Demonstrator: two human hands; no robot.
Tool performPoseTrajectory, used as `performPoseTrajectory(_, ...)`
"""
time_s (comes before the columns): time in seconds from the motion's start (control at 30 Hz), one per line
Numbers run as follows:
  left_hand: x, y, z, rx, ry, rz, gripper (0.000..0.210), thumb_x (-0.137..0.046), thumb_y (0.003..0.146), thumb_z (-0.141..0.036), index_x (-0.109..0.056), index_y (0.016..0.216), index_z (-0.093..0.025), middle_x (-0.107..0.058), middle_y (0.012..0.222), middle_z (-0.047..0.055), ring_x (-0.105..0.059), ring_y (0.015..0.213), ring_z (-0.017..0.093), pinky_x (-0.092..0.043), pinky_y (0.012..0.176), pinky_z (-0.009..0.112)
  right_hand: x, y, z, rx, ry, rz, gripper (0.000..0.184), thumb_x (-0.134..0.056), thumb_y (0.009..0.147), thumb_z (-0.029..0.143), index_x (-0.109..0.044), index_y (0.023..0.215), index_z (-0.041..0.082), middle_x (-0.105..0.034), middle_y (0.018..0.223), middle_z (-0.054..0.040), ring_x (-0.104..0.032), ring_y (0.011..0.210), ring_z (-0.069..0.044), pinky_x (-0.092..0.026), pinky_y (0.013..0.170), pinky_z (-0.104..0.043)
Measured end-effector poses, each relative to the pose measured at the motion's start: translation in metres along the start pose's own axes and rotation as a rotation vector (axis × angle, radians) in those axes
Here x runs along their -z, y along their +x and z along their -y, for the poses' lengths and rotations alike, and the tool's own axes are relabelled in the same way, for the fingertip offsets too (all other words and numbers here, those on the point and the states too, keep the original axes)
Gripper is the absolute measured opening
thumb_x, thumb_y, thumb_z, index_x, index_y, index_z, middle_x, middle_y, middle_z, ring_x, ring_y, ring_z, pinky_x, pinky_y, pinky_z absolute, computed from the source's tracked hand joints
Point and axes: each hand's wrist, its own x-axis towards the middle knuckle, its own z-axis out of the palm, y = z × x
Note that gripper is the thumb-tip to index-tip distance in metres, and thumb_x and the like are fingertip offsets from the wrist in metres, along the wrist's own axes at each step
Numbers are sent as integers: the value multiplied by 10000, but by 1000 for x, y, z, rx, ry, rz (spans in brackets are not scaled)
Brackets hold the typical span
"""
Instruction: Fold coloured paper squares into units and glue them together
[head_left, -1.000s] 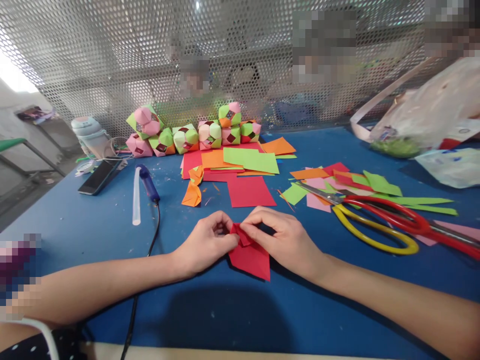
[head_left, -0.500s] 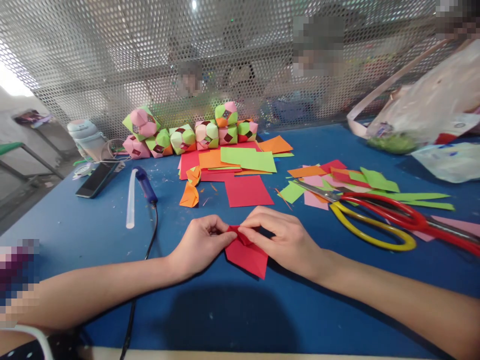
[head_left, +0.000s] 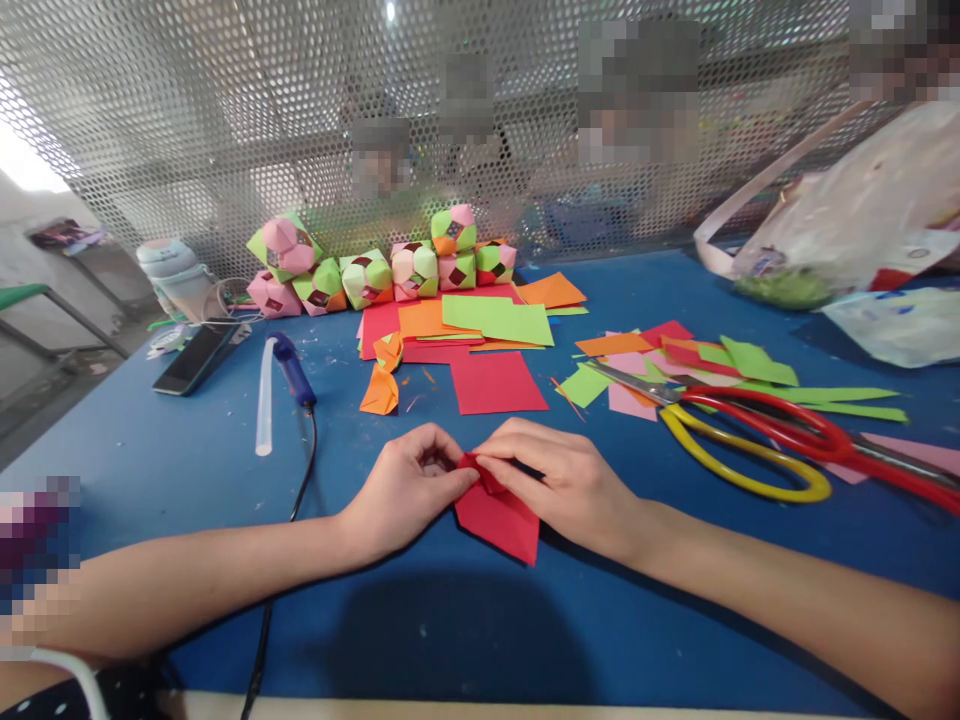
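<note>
A small sheet of red paper [head_left: 501, 520] is held just above the blue table, its far edge folded over and a corner pointing toward me. My left hand [head_left: 409, 490] pinches its upper left edge between thumb and fingers. Close beside it, my right hand [head_left: 562, 480] grips the fold from the right, thumb pressed on top. The fingertips partly hide the crease. Beyond my hands lies a flat red square [head_left: 500, 383], and left of that are folded orange pieces [head_left: 379, 390].
Folded paper balls [head_left: 366, 277] line the perforated screen behind a stack of coloured sheets [head_left: 499, 320]. Scissors [head_left: 742, 445] lie by paper scraps [head_left: 630, 365] at right. A glue gun [head_left: 291, 370], its cord, a phone [head_left: 196, 357] and a bottle [head_left: 176, 280] are left. Plastic bags [head_left: 862, 200] stand far right.
Both hands keep their pinch on the red paper. The paper has shifted very slightly right and toward me; the things on the table stay put.
</note>
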Motion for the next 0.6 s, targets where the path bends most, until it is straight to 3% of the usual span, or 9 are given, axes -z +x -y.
performPoseTrajectory(0.2,1,-1,-4,-41,13,10,114,-609,752,-261,-649,785,-159,-655,762,14,-581,713,124,-459,665,220,1,0,-2,-23,-12,8,142,-498,876,147,-638,862,168,-634,771,-45,-586,701,-131,-480,644,-258)
performPoseTrajectory(0.47,2,1,-1,-68,53,-19,166,-608,756,-266,-586,647,-142,-606,687,12,-533,654,113,-429,615,217,1,-3,-4,55,-40,7,156,-488,880,143,-640,914,149,-632,789,-66,-580,719,-142,-481,634,-266)
performPoseTrajectory(0.6,0,1,-2,-30,20,-43,126,-635,737,-270,-616,746,-145,-614,679,-2,-545,636,107,-438,587,206,0,-3,-4,56,-42,14,156,-486,882,144,-640,906,142,-625,774,-64,-570,703,-138,-478,626,-264)
